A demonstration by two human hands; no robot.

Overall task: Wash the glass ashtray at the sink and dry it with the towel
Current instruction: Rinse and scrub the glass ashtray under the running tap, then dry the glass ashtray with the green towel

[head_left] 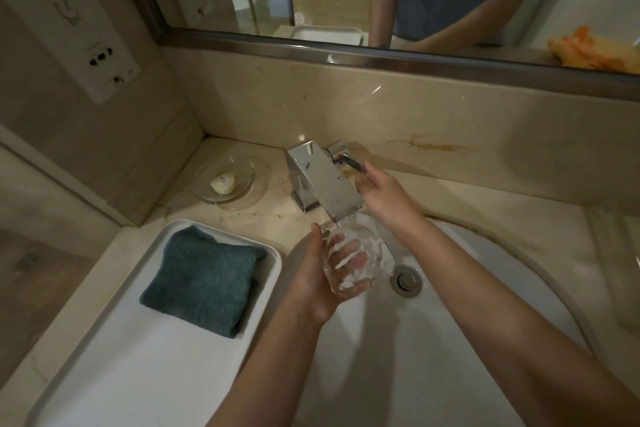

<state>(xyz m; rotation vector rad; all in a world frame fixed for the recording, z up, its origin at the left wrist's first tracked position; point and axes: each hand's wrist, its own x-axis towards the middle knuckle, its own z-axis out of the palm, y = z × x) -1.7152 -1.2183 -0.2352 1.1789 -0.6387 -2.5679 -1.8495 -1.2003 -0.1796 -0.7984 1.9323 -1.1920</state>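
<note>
My left hand [320,282] grips the clear glass ashtray [360,255] over the white sink [485,288], right under the chrome faucet spout [325,177]. Water runs from the spout onto the glass, and my fingers show through it. My right hand [384,192] reaches past the spout, its fingers on the dark faucet lever [353,163]. A folded teal towel [204,279] lies in a white tray [114,367] on the counter to the left of the sink.
A glass soap dish [227,184] with a small pale soap bar sits at the back left by the wall. The sink drain [406,279] lies right of the ashtray. An orange cloth [588,48] shows in the mirror at upper right. A wall socket panel [100,55] is on the left.
</note>
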